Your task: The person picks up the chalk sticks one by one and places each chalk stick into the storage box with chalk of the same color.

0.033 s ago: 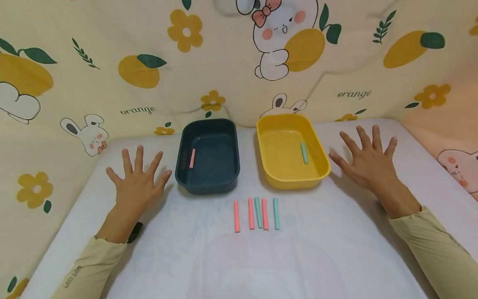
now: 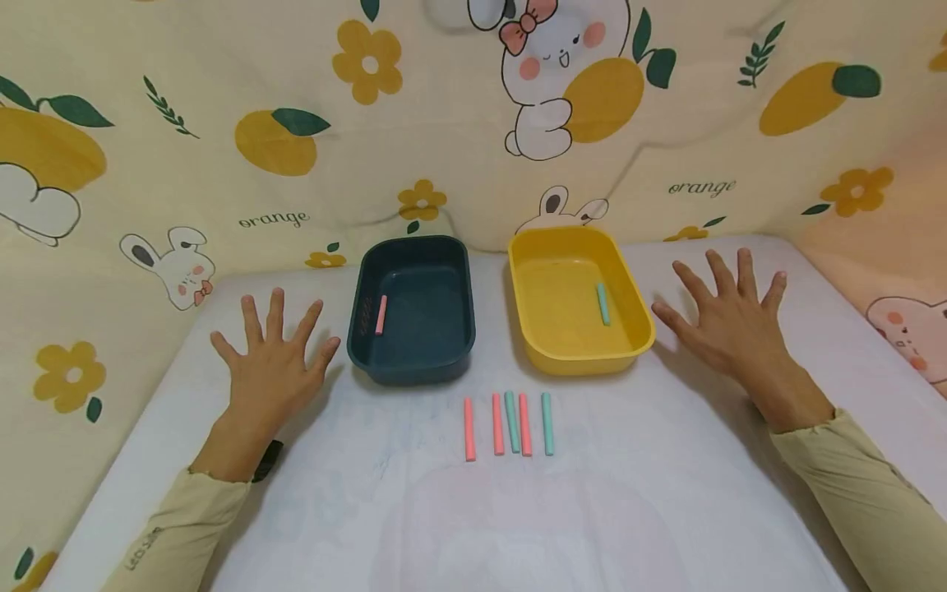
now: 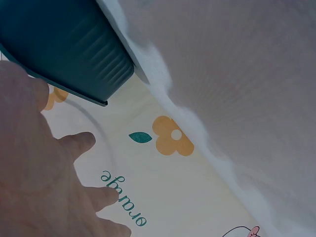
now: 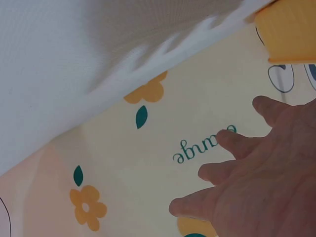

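My left hand [image 2: 268, 372], fingers spread and empty, is left of a dark teal tray [image 2: 436, 370] that holds one pink chalk stick [image 2: 381, 315]. To the right of a yellow tray [image 2: 584, 363], my right hand [image 2: 732, 329] is likewise spread with nothing in it. One green chalk stick [image 2: 602, 304] lies inside the yellow tray. In front of the trays, pink chalk sticks [image 2: 469, 429] and green chalk sticks [image 2: 547, 424] lie side by side in a loose row. Both wrist views show straight, separated fingers beside the dark tray's wall [image 3: 74, 49] and the yellow tray's wall [image 4: 291, 34].
A white cloth [image 2: 333, 526] covers the table. Behind it hangs a cream curtain [image 2: 459, 140] printed with rabbits, oranges and flowers. A dark band [image 2: 268, 460] shows at the left wrist, by the sleeve cuff.
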A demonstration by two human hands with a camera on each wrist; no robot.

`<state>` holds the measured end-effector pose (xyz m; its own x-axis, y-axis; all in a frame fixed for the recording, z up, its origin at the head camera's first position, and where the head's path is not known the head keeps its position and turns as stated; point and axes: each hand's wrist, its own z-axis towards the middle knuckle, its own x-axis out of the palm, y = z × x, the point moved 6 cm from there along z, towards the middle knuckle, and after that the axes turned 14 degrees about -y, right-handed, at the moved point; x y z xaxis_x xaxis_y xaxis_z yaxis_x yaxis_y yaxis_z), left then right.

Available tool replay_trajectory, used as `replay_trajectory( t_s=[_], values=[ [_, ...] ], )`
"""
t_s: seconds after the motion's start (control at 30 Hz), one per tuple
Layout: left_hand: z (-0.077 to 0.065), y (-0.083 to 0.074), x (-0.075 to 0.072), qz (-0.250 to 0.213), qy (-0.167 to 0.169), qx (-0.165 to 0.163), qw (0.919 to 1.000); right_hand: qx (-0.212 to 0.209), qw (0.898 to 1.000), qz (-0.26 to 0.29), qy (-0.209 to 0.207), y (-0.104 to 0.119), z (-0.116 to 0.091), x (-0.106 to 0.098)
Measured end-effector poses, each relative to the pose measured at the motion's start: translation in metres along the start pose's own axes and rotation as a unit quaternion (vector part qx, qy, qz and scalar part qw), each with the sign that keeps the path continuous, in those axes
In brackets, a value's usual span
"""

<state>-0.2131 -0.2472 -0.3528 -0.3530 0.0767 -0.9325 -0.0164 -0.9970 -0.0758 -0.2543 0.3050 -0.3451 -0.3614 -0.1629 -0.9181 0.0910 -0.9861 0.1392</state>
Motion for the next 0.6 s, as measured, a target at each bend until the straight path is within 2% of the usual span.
replay_trajectory(
  t_s=[0.3,0.6],
  values=[
    [0.000,0.001,0.001,-0.010,-0.005,0.001,0.9999,-0.003,1.000,-0.007,-0.003,-0.002,0.000,0.000],
    [0.002,-0.001,-0.002,-0.010,-0.001,-0.002,0.9999,-0.011,0.999,-0.038,-0.008,-0.003,0.006,-0.012]
  ],
)
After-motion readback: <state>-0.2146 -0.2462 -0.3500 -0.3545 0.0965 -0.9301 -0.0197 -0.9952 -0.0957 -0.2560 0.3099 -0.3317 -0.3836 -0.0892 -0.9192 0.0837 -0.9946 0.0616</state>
